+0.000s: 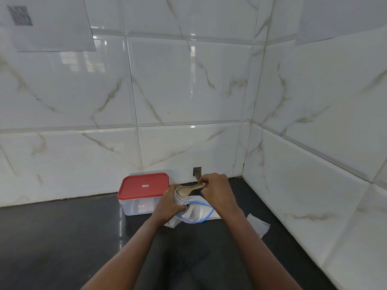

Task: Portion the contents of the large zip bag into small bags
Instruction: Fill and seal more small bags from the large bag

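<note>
Your left hand (pixel 169 203) grips a small bag (pixel 179 200) upright; your right hand (pixel 215 189) pinches a wooden spoon (pixel 187 189) (bowl at its mouth) above the large zip bag (pixel 200 214).

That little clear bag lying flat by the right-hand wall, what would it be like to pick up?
Probably floppy and very light: the spare small bag is thin see-through film lying flat, apparently empty. A push would likely just slide it, since the dark counter looks glossy. Lying so flat, its edge may be fiddly to pinch.
</note>
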Tool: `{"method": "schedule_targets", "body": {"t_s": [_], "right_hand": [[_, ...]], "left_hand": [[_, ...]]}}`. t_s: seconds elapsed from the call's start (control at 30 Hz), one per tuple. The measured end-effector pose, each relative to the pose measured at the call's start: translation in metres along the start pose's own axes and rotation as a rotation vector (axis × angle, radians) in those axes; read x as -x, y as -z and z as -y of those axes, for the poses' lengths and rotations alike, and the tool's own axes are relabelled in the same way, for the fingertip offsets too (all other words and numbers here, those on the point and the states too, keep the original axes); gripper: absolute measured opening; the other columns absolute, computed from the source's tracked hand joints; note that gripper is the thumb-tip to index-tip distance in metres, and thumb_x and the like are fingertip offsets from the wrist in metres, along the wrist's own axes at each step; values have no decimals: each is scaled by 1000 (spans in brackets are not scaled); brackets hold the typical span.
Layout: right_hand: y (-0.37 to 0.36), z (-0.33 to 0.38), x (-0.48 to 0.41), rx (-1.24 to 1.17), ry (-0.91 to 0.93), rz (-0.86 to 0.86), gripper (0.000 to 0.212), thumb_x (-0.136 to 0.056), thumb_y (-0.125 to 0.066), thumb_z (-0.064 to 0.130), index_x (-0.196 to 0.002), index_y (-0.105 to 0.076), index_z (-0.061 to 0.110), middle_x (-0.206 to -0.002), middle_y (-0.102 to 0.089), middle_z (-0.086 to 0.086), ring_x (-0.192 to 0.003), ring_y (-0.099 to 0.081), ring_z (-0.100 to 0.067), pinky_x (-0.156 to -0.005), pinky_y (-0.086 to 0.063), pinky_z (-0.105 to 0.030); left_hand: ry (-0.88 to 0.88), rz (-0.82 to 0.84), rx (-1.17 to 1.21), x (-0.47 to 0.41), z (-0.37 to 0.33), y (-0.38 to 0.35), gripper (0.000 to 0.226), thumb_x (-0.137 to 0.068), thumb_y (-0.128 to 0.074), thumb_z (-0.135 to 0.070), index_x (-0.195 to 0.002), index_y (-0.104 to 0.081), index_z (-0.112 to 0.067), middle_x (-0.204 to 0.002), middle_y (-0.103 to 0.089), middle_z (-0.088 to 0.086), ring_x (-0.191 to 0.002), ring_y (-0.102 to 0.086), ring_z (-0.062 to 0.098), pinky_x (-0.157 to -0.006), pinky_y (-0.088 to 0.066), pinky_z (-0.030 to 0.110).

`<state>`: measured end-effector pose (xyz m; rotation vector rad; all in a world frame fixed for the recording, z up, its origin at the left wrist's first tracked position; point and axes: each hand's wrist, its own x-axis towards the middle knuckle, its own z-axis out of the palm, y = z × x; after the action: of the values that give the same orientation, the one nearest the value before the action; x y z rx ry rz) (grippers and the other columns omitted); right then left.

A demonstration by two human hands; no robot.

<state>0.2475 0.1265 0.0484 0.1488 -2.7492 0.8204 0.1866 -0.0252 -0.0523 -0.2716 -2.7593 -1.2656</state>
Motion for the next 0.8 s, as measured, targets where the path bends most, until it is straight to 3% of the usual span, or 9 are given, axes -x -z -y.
{"method": "schedule_targets", "body": {"t_s": [0.2, 0.33, 0.43, 0.6, 0.67, 0.7, 0.73, 0.8], "right_hand": [[18, -7, 1, 32, -77, -80, 27, -93, -49, 2, -110, -70, 7, -108, -69, -11, -95, -66, -21, -86, -52, -25], [15, -16, 5, 127, -167, 22, 26, -91, -49, 6, -108, -68, 8, -109, -65, -11, -96, -63, -20, -80, -48, -23], [-14, -19, 13, 154, -171, 100, 28, -93, -50, 8, -116, -65, 11, -118, -59, -8, -102, -59, -17, -86, -46, -23], [-79, -23, 28, 224, 50, 193, 31, -94, -47, 10, -122, -60, 13, -116, -62, -6, -109, -60, -20, -88, -46, -27], [-86, -18, 38, 230, 114, 273, 17, -79, -70, 15, -96, -71, 13, -90, -69, -6, -81, -68, -19, -62, -50, -26], [-87, -15, 45, 260, 125, 341, 15, -67, -80, 18, -79, -72, 13, -76, -68, -5, -66, -68, -17, -49, -43, -24], [-90, -17, 48, 329, 173, 412, 14, -67, -80, 18, -75, -71, 10, -74, -67, -7, -64, -67, -18, -47, -38, -24], [-95, -19, 51, 442, 285, 468, 18, -91, -55, 10, -102, -66, 0, -100, -65, -17, -89, -66, -29, -64, -43, -31]], "left_hand": [[6, 2, 6, 1, -1, 2, 61, -75, -75, -21, -125, -41, -15, -121, -53, 2, -105, -51, 14, -88, -44, 24], [29, -45, 39, 3, -1, 5, 59, -76, -74, -21, -125, -41, -16, -120, -55, 1, -99, -49, 11, -83, -41, 20], [33, -34, 37, 6, -1, 5, 58, -77, -73, -23, -125, -42, -16, -118, -56, 0, -99, -52, 13, -83, -44, 22], [-6, -7, -11, 11, -1, 6, 46, -77, -71, -24, -116, -49, -16, -104, -55, -6, -96, -55, 14, -81, -41, 21], [-14, -34, -8, 14, 0, 9, 42, -77, -72, -23, -112, -52, -16, -99, -56, -7, -93, -55, 13, -79, -40, 20], [-17, -59, -8, 15, 1, 12, 39, -76, -72, -21, -110, -53, -16, -97, -56, -8, -91, -56, 14, -77, -40, 20], [-28, -85, -15, 17, 1, 14, 38, -76, -72, -18, -109, -53, -16, -96, -56, -8, -90, -55, 14, -76, -40, 19], [-46, -130, -27, 19, 3, 20, 39, -75, -72, -15, -110, -54, -14, -95, -55, -8, -87, -54, 13, -73, -40, 16]]}}
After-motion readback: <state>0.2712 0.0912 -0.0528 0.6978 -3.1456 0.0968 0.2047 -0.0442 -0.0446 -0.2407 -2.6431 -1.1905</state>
